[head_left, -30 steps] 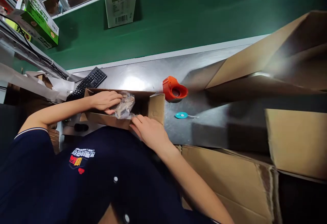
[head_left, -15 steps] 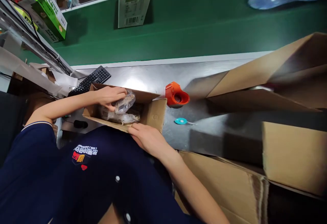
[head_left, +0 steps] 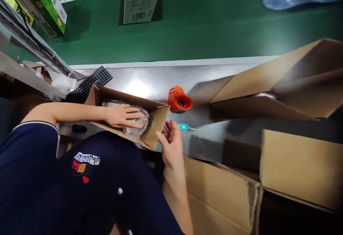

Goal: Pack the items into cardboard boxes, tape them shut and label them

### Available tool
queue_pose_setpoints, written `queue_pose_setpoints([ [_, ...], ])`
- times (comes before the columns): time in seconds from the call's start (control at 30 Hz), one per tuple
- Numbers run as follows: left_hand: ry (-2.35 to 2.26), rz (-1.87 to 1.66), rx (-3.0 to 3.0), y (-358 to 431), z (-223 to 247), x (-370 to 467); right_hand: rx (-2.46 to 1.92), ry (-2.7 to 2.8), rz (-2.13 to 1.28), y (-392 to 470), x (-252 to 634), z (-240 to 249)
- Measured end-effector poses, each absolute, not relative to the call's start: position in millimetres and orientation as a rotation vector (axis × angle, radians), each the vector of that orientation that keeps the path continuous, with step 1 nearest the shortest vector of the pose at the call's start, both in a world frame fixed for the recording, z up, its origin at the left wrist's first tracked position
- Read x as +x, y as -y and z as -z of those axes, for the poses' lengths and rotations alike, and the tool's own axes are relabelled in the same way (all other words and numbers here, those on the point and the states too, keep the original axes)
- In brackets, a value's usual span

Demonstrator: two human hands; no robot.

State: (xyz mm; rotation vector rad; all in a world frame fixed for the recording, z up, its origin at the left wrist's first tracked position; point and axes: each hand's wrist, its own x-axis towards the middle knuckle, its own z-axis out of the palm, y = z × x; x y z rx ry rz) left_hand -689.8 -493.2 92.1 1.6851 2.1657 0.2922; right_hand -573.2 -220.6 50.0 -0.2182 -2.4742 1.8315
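Brown cardboard box (head_left: 158, 123) has a plastic-wrapped pack (head_left: 137, 131) inside, under the left hand (head_left: 122, 116).
In the head view, the left fingers are open and spread flat on this pack. The right hand (head_left: 173, 145), its fingers half open and loosely curled, is at the right end of the box, near a teal tool (head_left: 183, 126) on the metal bench (head_left: 144, 81).

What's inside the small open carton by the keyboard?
Items in clear plastic wrap lie in the carton, partly under the left hand. That hand hides what they are and whatever lies beneath.
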Motion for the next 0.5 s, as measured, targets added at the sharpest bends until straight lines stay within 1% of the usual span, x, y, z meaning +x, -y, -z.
queue_pose_setpoints([
  [0.1,-2.128,-0.268,1.682,493,-108,-694,-0.101,2.551,-2.133,228,-572,-35],
  [0.27,-2.201,-0.143,1.431,518,-125,-713,-0.337,2.382,-2.412,219,-576,-32],
  [0.33,-2.210,-0.098,1.447,524,-133,-716,-0.409,2.288,-2.519,215,-579,-34],
  [0.43,-2.189,-0.011,1.589,518,-146,-708,-0.420,2.233,-2.581,216,-582,-40],
  [0.5,-2.171,0.088,1.630,507,-151,-697,-0.395,2.254,-2.547,221,-583,-45],
])
